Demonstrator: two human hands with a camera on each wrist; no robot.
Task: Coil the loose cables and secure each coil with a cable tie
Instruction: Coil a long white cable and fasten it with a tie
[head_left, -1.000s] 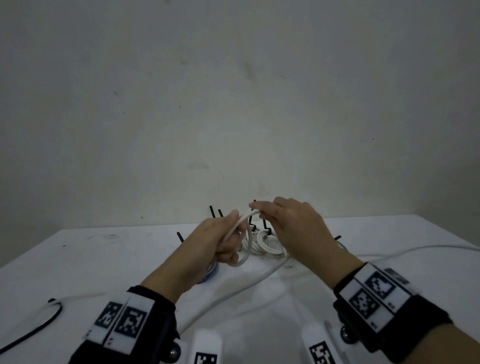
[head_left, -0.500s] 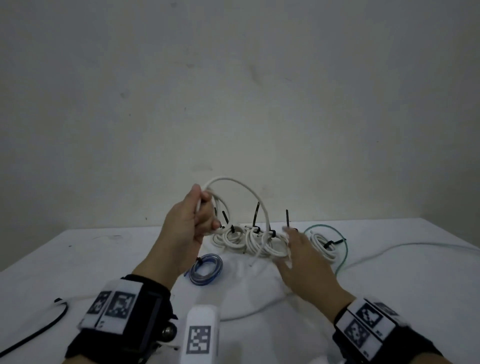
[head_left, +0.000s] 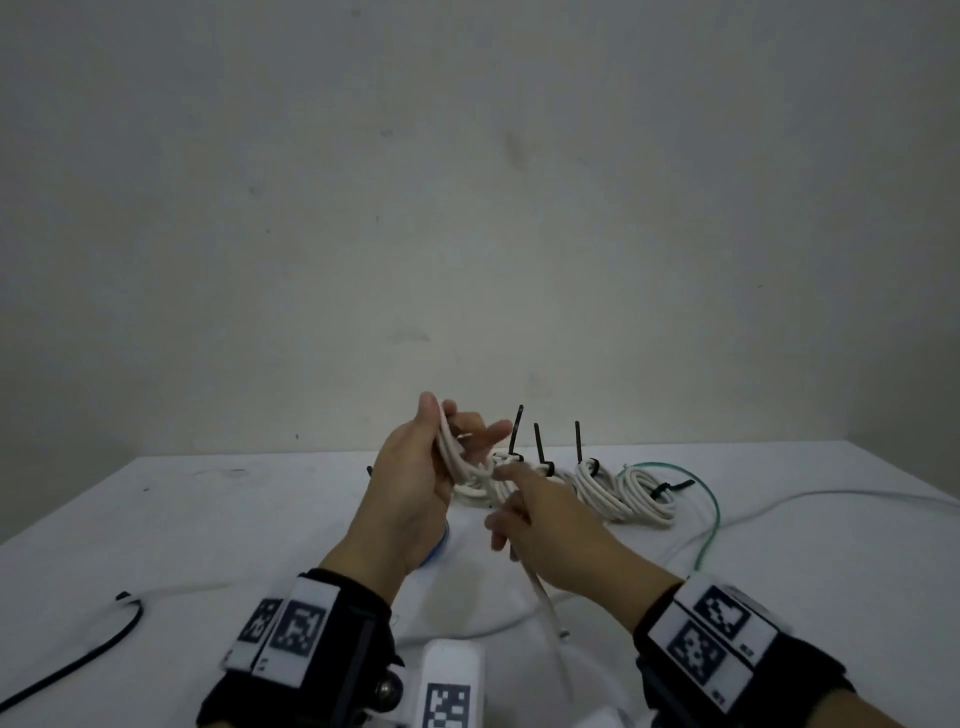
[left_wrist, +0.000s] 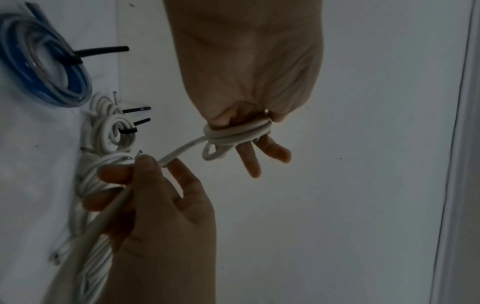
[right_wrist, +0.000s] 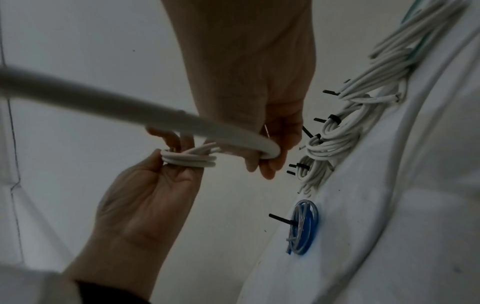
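Left hand (head_left: 415, 483) grips white cable coil (head_left: 457, 457); right hand (head_left: 550, 530) pinches its loose run above bench (head_left: 208, 519).

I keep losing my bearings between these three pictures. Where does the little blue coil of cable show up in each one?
Head: the blue coil is almost hidden, a sliver below the left hand, low centre.
Left wrist: top left corner, flat on the table.
Right wrist: lower right of centre, seen edge-on.
Shared landmark: the tied white coils lie next to it.
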